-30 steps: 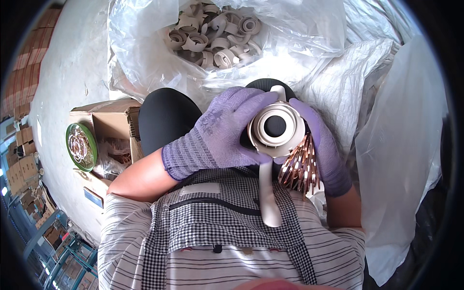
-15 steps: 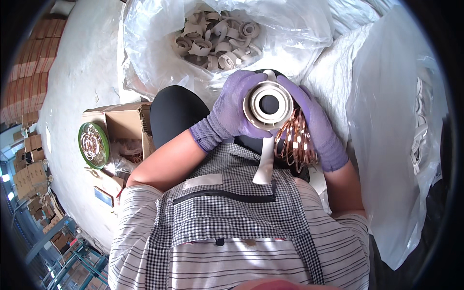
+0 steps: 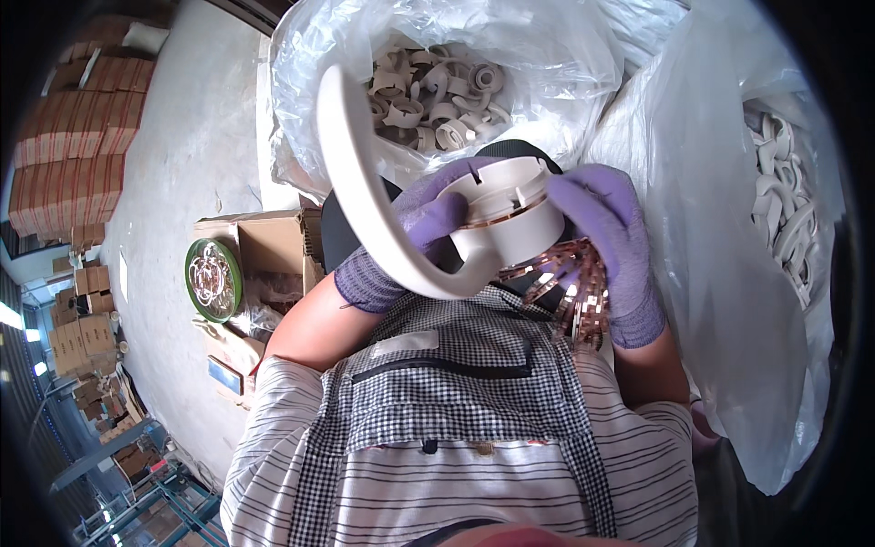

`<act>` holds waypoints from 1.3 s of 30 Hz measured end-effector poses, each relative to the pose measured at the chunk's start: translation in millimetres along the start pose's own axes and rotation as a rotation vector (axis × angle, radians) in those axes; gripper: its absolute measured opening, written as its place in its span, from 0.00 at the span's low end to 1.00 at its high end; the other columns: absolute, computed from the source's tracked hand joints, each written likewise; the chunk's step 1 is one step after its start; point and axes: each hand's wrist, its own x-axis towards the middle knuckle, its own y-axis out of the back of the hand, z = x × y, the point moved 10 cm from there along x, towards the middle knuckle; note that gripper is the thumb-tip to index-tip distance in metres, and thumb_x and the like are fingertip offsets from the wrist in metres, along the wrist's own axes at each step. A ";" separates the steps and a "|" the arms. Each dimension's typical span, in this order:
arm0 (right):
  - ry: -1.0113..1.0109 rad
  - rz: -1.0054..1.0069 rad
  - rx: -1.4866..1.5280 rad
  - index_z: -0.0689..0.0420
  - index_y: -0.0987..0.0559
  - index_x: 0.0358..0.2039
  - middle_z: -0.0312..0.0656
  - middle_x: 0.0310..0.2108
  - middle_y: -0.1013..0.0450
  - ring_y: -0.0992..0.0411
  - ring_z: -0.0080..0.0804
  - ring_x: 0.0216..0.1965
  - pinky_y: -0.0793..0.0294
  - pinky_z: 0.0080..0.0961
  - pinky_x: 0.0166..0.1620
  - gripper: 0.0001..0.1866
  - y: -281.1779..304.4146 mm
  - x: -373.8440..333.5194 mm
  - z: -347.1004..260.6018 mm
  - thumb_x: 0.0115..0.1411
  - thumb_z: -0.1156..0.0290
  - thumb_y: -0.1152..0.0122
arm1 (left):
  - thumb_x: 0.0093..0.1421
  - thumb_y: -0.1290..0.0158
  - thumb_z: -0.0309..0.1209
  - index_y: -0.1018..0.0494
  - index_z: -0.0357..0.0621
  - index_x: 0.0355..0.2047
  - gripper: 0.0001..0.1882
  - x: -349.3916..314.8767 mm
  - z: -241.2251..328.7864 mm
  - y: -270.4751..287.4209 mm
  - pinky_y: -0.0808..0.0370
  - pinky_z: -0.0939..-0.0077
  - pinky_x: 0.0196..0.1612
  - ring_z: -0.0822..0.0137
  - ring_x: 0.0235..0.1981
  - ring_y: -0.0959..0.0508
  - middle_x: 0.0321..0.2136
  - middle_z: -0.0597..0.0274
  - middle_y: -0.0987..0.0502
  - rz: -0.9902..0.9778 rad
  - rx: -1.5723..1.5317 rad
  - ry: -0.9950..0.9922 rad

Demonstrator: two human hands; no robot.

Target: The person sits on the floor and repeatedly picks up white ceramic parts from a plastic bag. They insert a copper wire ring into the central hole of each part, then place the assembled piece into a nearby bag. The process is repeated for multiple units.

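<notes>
A white plastic collar (image 3: 519, 239) with a long curved handle is tilted in front of me, its notched rim facing up. My left hand (image 3: 436, 211), in a purple glove, grips the collar's left side, with the thumb at the rim. The handle (image 3: 351, 169) sweeps out to the upper left, across my left forearm. A thin copper-coloured line runs round the collar beneath the rim. My right hand (image 3: 609, 219), also gloved, has its fingertips at the collar's right rim. A loose bunch of copper-coloured rings (image 3: 583, 296) hangs from this hand, below the palm.
Ahead, a plastic-lined bag (image 3: 301, 100) holds many similar white collars (image 3: 442, 100). On the right, another clear bag (image 3: 711, 273) contains white curved handles (image 3: 786, 210). A cardboard box (image 3: 273, 239), a green round dish (image 3: 235, 292) and a phone-like object (image 3: 225, 375) are at my left.
The collar has turned from facing me to a tilted side view, and its handle has swung from pointing down to the upper left. The copper rings have shifted with my right hand.
</notes>
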 end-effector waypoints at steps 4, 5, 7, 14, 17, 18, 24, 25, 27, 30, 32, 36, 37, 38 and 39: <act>0.219 0.063 -0.308 0.57 0.20 0.53 0.49 0.51 0.29 0.26 0.41 0.51 0.22 0.32 0.52 0.23 4.8 2.6 -18.8 0.55 0.75 0.34 | 0.69 0.45 0.48 0.39 0.34 0.66 0.36 -3.7 19.1 -2.1 0.20 0.70 0.55 0.62 0.51 0.18 0.52 0.49 0.21 0.027 0.330 -0.113; 0.241 0.109 -0.257 0.59 0.20 0.52 0.49 0.50 0.29 0.26 0.42 0.51 0.23 0.33 0.53 0.23 7.7 0.0 -17.3 0.54 0.75 0.34 | 0.70 0.46 0.45 0.39 0.34 0.66 0.34 -6.0 15.3 0.9 0.20 0.70 0.55 0.63 0.51 0.19 0.53 0.49 0.22 0.042 0.345 -0.171; 0.268 0.182 -0.154 0.62 0.23 0.53 0.49 0.50 0.28 0.26 0.42 0.51 0.23 0.34 0.54 0.24 10.1 -2.7 -9.6 0.55 0.72 0.32 | 0.72 0.48 0.39 0.39 0.34 0.67 0.30 -12.2 8.0 8.0 0.21 0.71 0.56 0.64 0.53 0.20 0.56 0.49 0.24 0.075 0.381 -0.291; -0.213 0.294 0.330 0.65 0.31 0.58 0.46 0.45 0.23 0.20 0.36 0.44 0.17 0.31 0.46 0.30 3.1 -16.2 23.8 0.62 0.65 0.31 | 0.70 0.46 0.43 0.35 0.35 0.65 0.31 -13.4 8.2 -16.7 0.32 0.67 0.64 0.65 0.57 0.26 0.56 0.56 0.25 0.177 0.009 0.005; -0.404 0.296 0.941 0.67 0.32 0.60 0.52 0.48 0.23 0.20 0.39 0.46 0.15 0.34 0.47 0.24 -15.3 -15.8 42.7 0.67 0.72 0.39 | 0.69 0.45 0.43 0.33 0.38 0.64 0.29 -0.6 -3.3 -17.0 0.28 0.65 0.60 0.64 0.56 0.25 0.55 0.57 0.25 0.183 -0.413 0.076; -0.447 0.243 1.206 0.66 0.32 0.60 0.53 0.49 0.24 0.20 0.39 0.47 0.16 0.35 0.49 0.23 -28.4 -16.4 54.9 0.67 0.74 0.40 | 0.69 0.45 0.42 0.32 0.42 0.62 0.26 12.3 7.3 -20.7 0.24 0.64 0.56 0.62 0.54 0.23 0.55 0.57 0.25 0.100 -0.516 0.000; -0.235 0.153 1.104 0.64 0.29 0.60 0.50 0.52 0.24 0.23 0.35 0.52 0.17 0.31 0.54 0.20 -48.8 -35.0 82.4 0.68 0.77 0.44 | 0.73 0.52 0.43 0.29 0.37 0.59 0.24 103.7 130.7 -101.3 0.17 0.64 0.43 0.56 0.42 0.18 0.40 0.45 0.22 -0.042 0.143 -0.507; -0.238 0.090 1.034 0.63 0.29 0.60 0.49 0.53 0.25 0.23 0.35 0.53 0.18 0.32 0.55 0.19 -55.4 -38.6 84.5 0.69 0.76 0.45 | 0.74 0.52 0.43 0.28 0.37 0.58 0.23 118.6 147.8 -133.7 0.17 0.65 0.44 0.53 0.41 0.17 0.38 0.44 0.22 -0.139 0.180 -0.513; -0.332 -0.015 0.996 0.61 0.28 0.60 0.48 0.54 0.26 0.24 0.36 0.54 0.20 0.33 0.58 0.18 -67.0 -47.8 93.0 0.71 0.74 0.48 | 0.70 0.52 0.55 0.25 0.39 0.56 0.31 134.3 176.5 -162.5 0.18 0.66 0.47 0.51 0.42 0.17 0.40 0.42 0.21 -0.072 0.898 -0.819; -0.390 0.053 0.960 0.61 0.30 0.60 0.49 0.53 0.26 0.22 0.38 0.50 0.17 0.35 0.53 0.19 -48.7 -57.3 103.0 0.71 0.73 0.48 | 0.63 0.49 0.66 0.22 0.41 0.53 0.39 148.1 176.8 -139.0 0.19 0.69 0.47 0.56 0.38 0.17 0.37 0.49 0.18 -0.021 0.870 -0.488; -0.306 0.010 0.856 0.62 0.31 0.59 0.49 0.49 0.25 0.21 0.38 0.44 0.15 0.35 0.48 0.19 -39.9 -48.7 99.8 0.70 0.71 0.47 | 0.62 0.46 0.65 0.18 0.42 0.48 0.36 133.4 174.0 -75.7 0.20 0.73 0.46 0.65 0.33 0.17 0.28 0.57 0.18 -0.031 0.710 -0.479; -0.452 -0.029 0.219 0.62 0.26 0.48 0.42 0.35 0.22 0.21 0.32 0.35 0.23 0.23 0.37 0.19 -21.2 -33.3 91.4 0.67 0.60 0.43 | 0.66 0.46 0.53 0.18 0.42 0.47 0.26 136.2 58.5 89.2 0.20 0.71 0.48 0.66 0.36 0.16 0.31 0.57 0.16 0.093 1.050 0.036; -0.471 0.033 0.273 0.61 0.25 0.45 0.42 0.32 0.24 0.23 0.33 0.32 0.23 0.24 0.35 0.16 -16.1 -39.8 99.2 0.67 0.60 0.42 | 0.66 0.43 0.48 0.19 0.40 0.50 0.24 137.8 16.6 117.2 0.19 0.72 0.43 0.70 0.33 0.17 0.34 0.58 0.16 0.015 1.102 0.332; -0.344 0.086 0.408 0.61 0.26 0.43 0.42 0.30 0.25 0.24 0.33 0.31 0.23 0.25 0.34 0.16 -13.6 -31.0 92.8 0.68 0.60 0.43 | 0.64 0.43 0.47 0.17 0.40 0.45 0.22 139.0 -11.1 140.5 0.20 0.66 0.42 0.63 0.32 0.16 0.31 0.52 0.16 0.017 1.311 0.405; -0.216 0.135 0.545 0.60 0.26 0.42 0.43 0.29 0.27 0.25 0.32 0.29 0.23 0.27 0.33 0.15 -10.4 -23.2 86.8 0.69 0.59 0.43 | 0.62 0.44 0.47 0.17 0.40 0.40 0.21 147.4 -47.0 162.9 0.21 0.59 0.43 0.53 0.33 0.16 0.31 0.47 0.16 -0.048 1.465 0.323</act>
